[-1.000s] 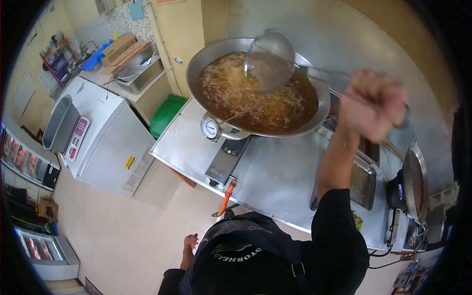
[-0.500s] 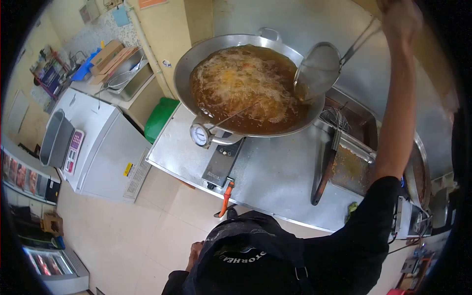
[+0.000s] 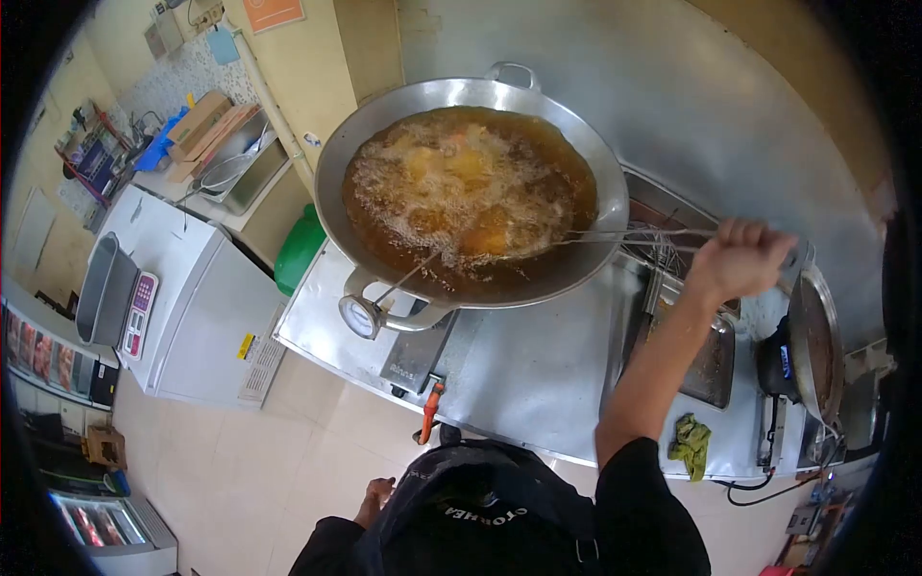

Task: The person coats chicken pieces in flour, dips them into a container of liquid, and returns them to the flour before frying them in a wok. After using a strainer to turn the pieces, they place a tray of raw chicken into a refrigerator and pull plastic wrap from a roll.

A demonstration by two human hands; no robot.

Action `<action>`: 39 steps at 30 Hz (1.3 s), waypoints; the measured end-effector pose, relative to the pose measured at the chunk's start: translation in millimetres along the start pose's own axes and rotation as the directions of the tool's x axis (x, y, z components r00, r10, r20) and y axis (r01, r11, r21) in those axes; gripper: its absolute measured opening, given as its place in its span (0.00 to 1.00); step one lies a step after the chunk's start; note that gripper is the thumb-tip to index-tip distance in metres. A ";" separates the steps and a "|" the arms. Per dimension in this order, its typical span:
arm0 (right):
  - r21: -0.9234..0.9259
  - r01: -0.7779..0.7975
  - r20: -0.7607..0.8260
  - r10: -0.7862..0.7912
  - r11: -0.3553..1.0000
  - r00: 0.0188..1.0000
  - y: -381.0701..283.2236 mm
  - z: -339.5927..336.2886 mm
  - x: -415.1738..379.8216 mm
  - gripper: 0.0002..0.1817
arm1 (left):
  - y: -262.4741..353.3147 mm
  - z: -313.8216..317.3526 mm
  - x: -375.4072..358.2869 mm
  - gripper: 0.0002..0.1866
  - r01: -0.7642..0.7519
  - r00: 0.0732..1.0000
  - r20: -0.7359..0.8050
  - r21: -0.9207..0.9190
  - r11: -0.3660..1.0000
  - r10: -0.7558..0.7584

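Note:
My right hand (image 3: 744, 259) is closed around the long handle of a wire mesh skimmer (image 3: 639, 235). Its bowl is down in the bubbling oil, mostly hidden by foam. The oil (image 3: 562, 154) fills a large two-handled metal wok (image 3: 331, 182), and golden-orange pieces of food (image 3: 485, 235) show among the bubbles. A dial thermometer (image 3: 359, 317) is at the wok's near left handle, its probe reaching into the oil. My left hand (image 3: 377, 499) hangs low beside my body, away from the wok; its fingers are too little seen to judge.
Right of the wok lie a whisk (image 3: 663, 252), a metal tray (image 3: 711, 370) and a crumpled green cloth (image 3: 690, 446). Another wide pan (image 3: 818, 346) stands tilted-looking at far right. An orange valve lever (image 3: 431, 413) juts from the steel counter (image 3: 523, 360). A pink-and-white scale (image 3: 139, 312) sits on a white freezer.
My right hand has come down and nearer, lowering the skimmer from above the wok's right side into the oil. More golden pieces show at the surface. The view has shifted slightly.

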State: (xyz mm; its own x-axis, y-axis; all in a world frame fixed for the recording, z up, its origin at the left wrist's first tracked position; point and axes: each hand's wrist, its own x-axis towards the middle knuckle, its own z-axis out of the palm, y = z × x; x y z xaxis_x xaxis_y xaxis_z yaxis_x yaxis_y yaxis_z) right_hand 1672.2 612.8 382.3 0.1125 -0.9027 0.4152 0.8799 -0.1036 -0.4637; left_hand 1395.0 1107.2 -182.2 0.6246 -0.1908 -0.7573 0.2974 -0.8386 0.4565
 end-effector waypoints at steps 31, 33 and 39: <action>0.332 0.285 0.236 -0.372 0.899 0.898 8.7 -19.7 39.8 0.29 | -29.0 22.9 15.5 0.17 -0.044 0.994 -0.081 0.373 0.927 0.080; 0.384 0.244 0.326 -0.378 0.891 0.867 -5.8 -26.9 43.2 0.28 | -27.9 22.6 15.5 0.16 -0.015 0.996 -0.074 0.333 0.943 0.043; 0.354 0.149 0.664 -0.360 0.924 0.655 -16.2 -16.7 -10.3 0.26 | -22.0 19.0 22.5 0.17 0.001 0.998 -0.056 0.279 0.960 0.015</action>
State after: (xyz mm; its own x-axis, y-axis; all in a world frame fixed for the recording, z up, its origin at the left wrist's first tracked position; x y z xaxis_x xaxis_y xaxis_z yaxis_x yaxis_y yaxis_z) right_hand 1649.0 616.8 372.4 0.0638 -0.2768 0.9588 0.9926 -0.0823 -0.0898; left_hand 1388.9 1111.7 -218.2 0.6683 -0.1744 -0.7231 0.0846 -0.9480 0.3068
